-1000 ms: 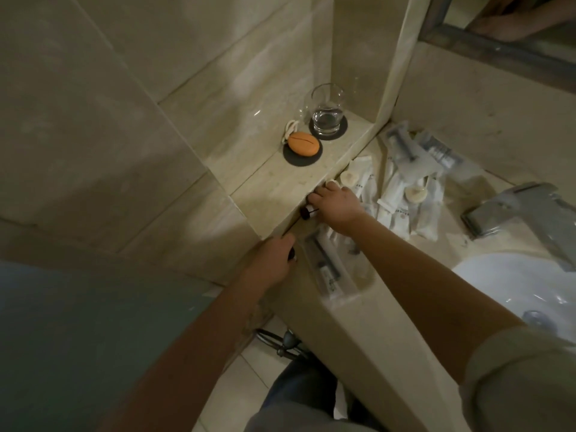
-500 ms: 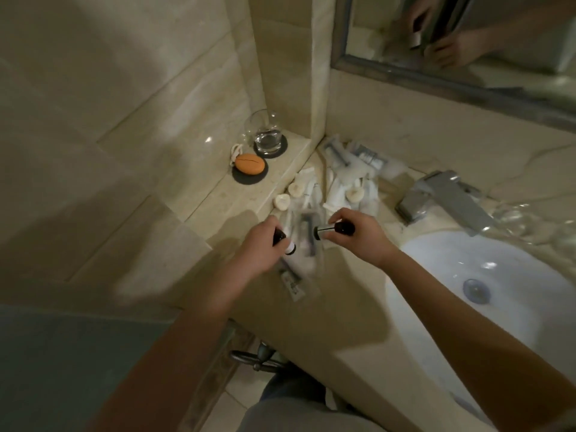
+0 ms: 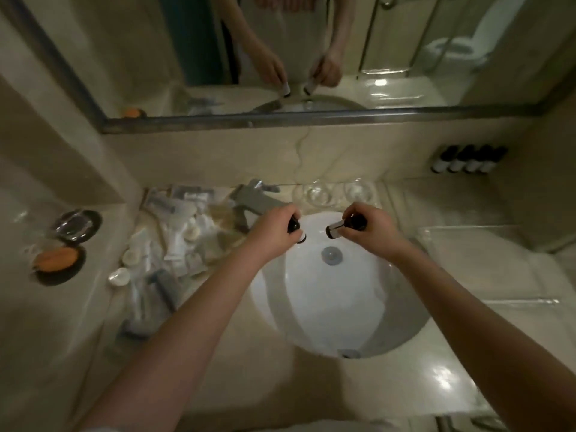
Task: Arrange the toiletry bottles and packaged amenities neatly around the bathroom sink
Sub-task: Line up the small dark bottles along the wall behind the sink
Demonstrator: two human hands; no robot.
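Gripping a dark bottle [image 3: 294, 226] in the left hand [image 3: 274, 227], another [image 3: 346, 227] in the right hand [image 3: 371, 227], above the sink [image 3: 311, 307].

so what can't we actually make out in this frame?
- Bottle in right hand: label too small, body hidden by fingers.
- Bottle in left hand: mostly covered.
- Packet pile: blurred, no count.
- Four bottles far right: labels unreadable.

We see our two forearms bare, our left hand [image 3: 274, 232] and right hand [image 3: 369, 227] ungloved, without rings.
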